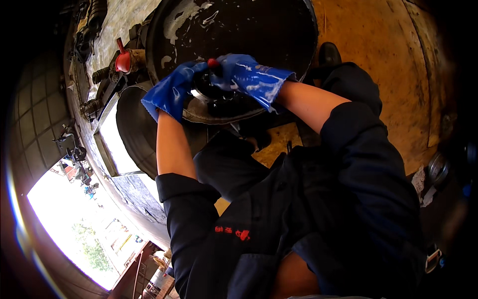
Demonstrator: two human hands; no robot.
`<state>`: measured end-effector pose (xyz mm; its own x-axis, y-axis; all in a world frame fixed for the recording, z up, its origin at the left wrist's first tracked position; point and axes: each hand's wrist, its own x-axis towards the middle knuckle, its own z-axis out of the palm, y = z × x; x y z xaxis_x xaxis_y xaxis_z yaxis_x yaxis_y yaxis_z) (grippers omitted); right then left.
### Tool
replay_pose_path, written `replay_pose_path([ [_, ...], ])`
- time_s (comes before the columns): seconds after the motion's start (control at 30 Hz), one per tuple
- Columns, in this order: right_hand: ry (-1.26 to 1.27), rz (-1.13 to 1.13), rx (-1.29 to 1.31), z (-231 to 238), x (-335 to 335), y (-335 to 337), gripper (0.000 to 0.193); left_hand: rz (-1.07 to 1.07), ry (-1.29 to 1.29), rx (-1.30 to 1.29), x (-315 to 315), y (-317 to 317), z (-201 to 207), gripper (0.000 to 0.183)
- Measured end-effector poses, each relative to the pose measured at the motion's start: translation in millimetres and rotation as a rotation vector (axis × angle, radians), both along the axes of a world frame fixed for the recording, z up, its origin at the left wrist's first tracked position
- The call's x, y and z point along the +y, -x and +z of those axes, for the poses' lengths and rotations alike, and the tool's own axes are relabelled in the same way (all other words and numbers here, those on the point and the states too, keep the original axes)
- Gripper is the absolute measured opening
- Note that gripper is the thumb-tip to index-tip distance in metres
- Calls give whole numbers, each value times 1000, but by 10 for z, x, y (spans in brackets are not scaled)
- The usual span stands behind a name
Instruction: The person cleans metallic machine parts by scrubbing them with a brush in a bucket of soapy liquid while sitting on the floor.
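Observation:
Both my hands wear wet blue rubber gloves and meet over the near side of a large round black basin (239, 30). My right hand (244, 74) is closed around a small dark item with a red end (213, 63), whose kind I cannot make out. My left hand (181, 82) curls in from the left, its fingers bent beside the red end; what they grip is hidden. Under the hands, a dark, wet, shiny rounded part (219, 94) shows at the basin's near rim. Pale foam streaks the basin's dark inside.
A second dark round pan (137, 129) sits left of the basin. Beyond it stand a red funnel-like piece (123, 61) and metal parts (92, 107) on a light surface. A brown, stained floor (378, 55) lies at right, with my dark shoe (329, 53) on it.

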<state>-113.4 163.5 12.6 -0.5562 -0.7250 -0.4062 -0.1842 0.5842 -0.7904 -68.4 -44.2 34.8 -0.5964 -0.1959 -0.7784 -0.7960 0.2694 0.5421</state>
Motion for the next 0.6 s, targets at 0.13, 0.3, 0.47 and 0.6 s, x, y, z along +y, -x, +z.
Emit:
replay_pose_path([
  [0.13,249,119,444,-151,51,-183,30,-38,101,253,-106,-224,-126,44],
  [0.3,-13,-103,-195,-170,-6,88,32,245,137,585,137,-703,-574,44],
  [0.47,137,-167,-456,374,406,-12,32,356,671,855,313,-1009,-766,50],
  [0.6,583,-255,190,-579,389,-148,23,131,633,547,379,-599,-536,46],
])
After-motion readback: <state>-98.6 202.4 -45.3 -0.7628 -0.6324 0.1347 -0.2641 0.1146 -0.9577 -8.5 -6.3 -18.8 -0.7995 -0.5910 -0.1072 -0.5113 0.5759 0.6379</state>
